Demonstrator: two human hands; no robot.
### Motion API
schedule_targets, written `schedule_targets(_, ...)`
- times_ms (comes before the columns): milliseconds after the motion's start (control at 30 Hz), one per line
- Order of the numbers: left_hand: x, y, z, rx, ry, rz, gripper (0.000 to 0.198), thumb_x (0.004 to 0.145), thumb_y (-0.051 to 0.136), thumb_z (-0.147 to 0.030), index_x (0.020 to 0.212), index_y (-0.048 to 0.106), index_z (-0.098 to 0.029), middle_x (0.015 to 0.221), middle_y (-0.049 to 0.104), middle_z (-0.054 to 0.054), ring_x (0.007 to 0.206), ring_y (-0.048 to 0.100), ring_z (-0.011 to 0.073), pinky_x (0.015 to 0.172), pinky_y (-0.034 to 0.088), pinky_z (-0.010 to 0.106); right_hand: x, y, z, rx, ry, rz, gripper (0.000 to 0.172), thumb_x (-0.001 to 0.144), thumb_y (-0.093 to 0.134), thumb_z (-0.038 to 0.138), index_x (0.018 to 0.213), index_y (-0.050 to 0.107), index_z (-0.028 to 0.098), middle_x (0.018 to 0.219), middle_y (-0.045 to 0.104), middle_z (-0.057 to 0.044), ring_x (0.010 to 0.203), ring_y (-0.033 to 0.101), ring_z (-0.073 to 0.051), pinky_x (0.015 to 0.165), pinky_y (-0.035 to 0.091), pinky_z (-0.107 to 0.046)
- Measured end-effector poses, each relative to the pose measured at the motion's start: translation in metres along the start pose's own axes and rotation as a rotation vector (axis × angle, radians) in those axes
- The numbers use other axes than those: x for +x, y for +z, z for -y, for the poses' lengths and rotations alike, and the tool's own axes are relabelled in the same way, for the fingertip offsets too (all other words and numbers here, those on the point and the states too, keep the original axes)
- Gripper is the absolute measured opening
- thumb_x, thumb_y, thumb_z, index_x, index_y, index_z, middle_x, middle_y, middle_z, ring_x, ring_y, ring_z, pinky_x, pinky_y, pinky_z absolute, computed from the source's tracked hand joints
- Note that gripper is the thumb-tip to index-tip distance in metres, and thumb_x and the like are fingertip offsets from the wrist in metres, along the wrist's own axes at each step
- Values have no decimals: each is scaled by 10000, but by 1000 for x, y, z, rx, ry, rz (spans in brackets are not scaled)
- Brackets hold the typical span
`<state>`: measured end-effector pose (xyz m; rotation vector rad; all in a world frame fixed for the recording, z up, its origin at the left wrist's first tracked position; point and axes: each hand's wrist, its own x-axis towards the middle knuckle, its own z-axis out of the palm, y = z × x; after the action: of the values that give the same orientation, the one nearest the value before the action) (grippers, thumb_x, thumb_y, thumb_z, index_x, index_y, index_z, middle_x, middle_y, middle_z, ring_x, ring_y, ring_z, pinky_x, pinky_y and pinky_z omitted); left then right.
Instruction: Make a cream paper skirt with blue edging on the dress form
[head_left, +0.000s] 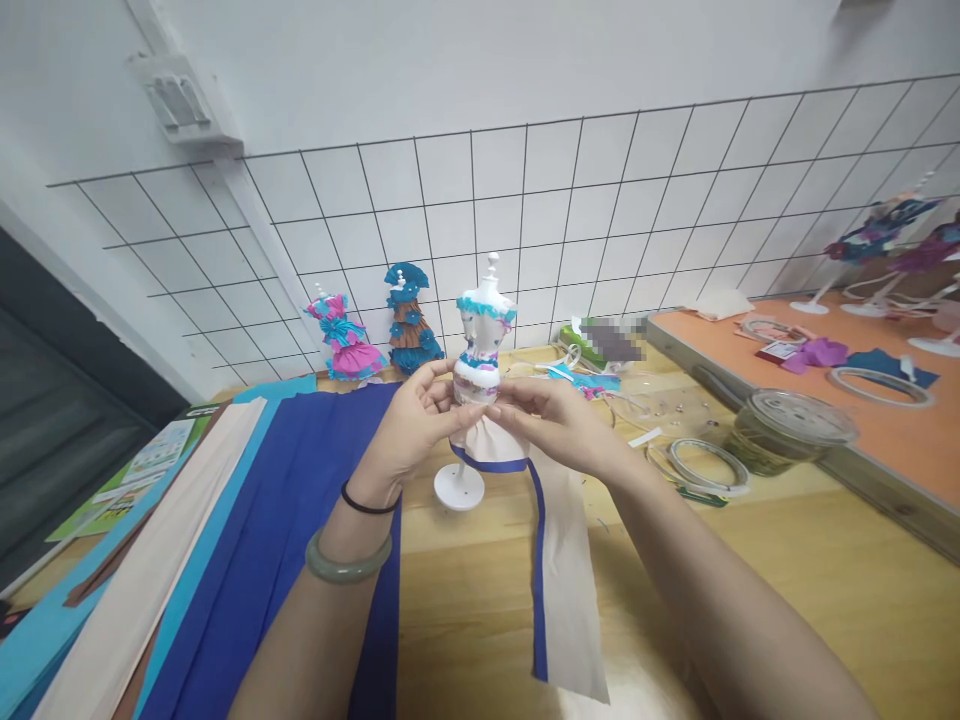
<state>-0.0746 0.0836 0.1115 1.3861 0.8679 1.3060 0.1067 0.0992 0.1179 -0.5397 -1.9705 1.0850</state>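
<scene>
A small white dress-form mannequin (487, 335) with turquoise and purple trim stands on a round white base (459, 488). A cream strip with a blue edge (574, 560) is gathered round its lower part like a skirt and trails down the table to the right. My left hand (420, 420) pinches the strip's top edge at the left of the mannequin's hips. From the right, my right hand (559, 425) pinches the same gathered edge, thumb near the front middle. The fingertips behind the form are partly hidden.
Blue cloth strips (300, 480) cover the table's left side. Two dressed mini mannequins (349, 340) stand behind. At right lie rings of tape (709, 465), a lidded tub (787, 430) and an orange board (885, 430) with a raised edge.
</scene>
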Motion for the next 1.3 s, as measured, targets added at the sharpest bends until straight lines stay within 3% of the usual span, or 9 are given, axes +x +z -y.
schedule_targets(200,1,0,1,-25,51,-25,570,653,767,-231,1145,487,-172,1107,661,101,1032,616,217,846,504,314,-2,0,2,-176,32,-96,331,843,568,349,1131,643,205,987,697,-46,883,626,-195,719,491,-293)
schedule_targets(400,1,2,-1,-66,43,-50,580,633,778,-263,1137,501,-190,1149,646,100,1085,595,237,855,511,316,-7,0,4,-295,64,-206,231,795,618,401,750,646,175,688,625,-13,586,529,-119,485,388,-223)
schedule_targets(667,-4,5,-9,-165,-33,13,626,603,795,-216,1152,496,-182,1166,629,107,1110,574,259,885,503,345,-13,5,22,-394,-41,-221,210,840,573,368,764,629,180,694,608,-9,608,522,-116,533,378,-234)
schedule_targets(867,-5,4,-8,-161,-31,7,618,623,777,-181,1169,489,-185,1108,650,93,1052,604,245,844,519,329,-15,3,25,-491,10,-189,184,879,518,330,836,636,195,658,606,6,572,512,-110,540,362,-242)
schedule_targets(1067,-4,5,-9,-175,-33,-16,617,607,784,-173,1155,503,-178,1077,664,90,1032,614,245,843,518,335,-13,1,29,-396,-47,-209,183,872,524,291,789,649,187,757,645,-28,698,564,-142,611,404,-256)
schedule_targets(1300,-4,5,-8,-217,-29,2,590,603,788,-146,1127,519,-168,1109,659,92,1074,596,243,839,513,301,-14,-4,30,-237,121,-156,135,819,588,270,849,666,164,736,625,-18,645,538,-121,564,402,-242)
